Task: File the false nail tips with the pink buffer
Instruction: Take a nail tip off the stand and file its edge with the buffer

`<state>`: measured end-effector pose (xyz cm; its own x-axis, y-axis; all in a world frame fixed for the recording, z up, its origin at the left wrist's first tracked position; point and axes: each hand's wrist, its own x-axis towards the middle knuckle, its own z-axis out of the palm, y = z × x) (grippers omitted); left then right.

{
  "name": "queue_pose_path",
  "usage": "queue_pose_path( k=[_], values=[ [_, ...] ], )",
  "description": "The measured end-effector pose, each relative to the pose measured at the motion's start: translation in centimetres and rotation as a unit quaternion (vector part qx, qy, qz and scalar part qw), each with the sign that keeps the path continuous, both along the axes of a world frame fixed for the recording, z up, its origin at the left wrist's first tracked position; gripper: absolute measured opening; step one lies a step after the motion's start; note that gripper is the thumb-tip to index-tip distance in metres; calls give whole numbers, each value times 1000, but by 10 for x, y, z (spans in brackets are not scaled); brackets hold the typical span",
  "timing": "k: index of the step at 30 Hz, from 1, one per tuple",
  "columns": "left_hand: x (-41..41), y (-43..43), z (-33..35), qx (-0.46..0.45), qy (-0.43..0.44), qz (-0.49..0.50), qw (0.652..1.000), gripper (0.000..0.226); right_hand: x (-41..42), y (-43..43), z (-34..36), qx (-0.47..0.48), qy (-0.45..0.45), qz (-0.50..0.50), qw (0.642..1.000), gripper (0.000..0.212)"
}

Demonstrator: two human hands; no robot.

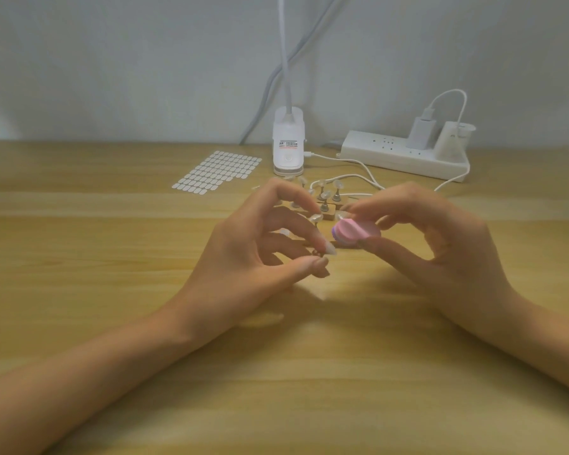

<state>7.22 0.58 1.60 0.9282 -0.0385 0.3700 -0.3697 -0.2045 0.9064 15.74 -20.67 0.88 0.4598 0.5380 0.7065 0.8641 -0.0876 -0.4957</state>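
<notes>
Both hands hover low over the pale wooden table (pixel 79 257), meeting near its middle. The left hand (pixel 263 254) has thumb and forefinger curled together, pinching a small dark metal piece (pixel 316 255) at their tips. What that piece is cannot be made out, and the other fingers arch loosely above it. The right hand (pixel 447 244) grips a small oval pink foam buffer block (pixel 355 233) with a purple layer at its end. The thumb is beneath and the fingertips are on top, with the purple end pointing toward 9 o'clock at the left hand's fingers. At 11 o'clock of the buffer, close by the left fingertips, a clear false nail tip (pixel 315 218) shows; whether the buffer touches it cannot be told. Behind the hands, toward 12 o'clock, a little wooden block (pixel 326 210) carries more clear false nail tips on short metal stems (pixel 326 196), partly hidden by the fingers. Farther back at 11 o'clock a sheet of small white oval stickers (pixel 217 172) lies flat. At 12 o'clock stands a white clip-on lamp base (pixel 288 142) with a flexible neck rising out of view. At 1 o'clock a long white power strip (pixel 404 156) lies along the wall. It holds a white plug adapter (pixel 421 133), and a thin white cable (pixel 465 105) arches up from that adapter. More white cable runs over the table between the strip and the wooden block.
</notes>
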Motion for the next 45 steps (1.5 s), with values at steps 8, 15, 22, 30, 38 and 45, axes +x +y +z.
queue_pose_path(
  k=[8,15,22,30,38,45],
  values=[
    [1,2,0,6,-13,34,999,47,-1,2,3,20,32,20,999,22],
    [2,3,-1,20,-28,17,999,47,-8,6,9,-45,-53,17,997,20],
    [2,3,-2,46,-46,51,997,41,-11,9,9,-45,-93,22,994,23],
    [0,1,0,54,-53,52,996,39,-14,9,13,-44,-96,19,994,21],
    [-1,0,-1,60,-55,55,995,40,-11,8,12,-40,-75,-3,996,23],
    [0,0,0,55,-51,51,996,37,-16,10,12,-42,-89,19,995,23]
  ],
)
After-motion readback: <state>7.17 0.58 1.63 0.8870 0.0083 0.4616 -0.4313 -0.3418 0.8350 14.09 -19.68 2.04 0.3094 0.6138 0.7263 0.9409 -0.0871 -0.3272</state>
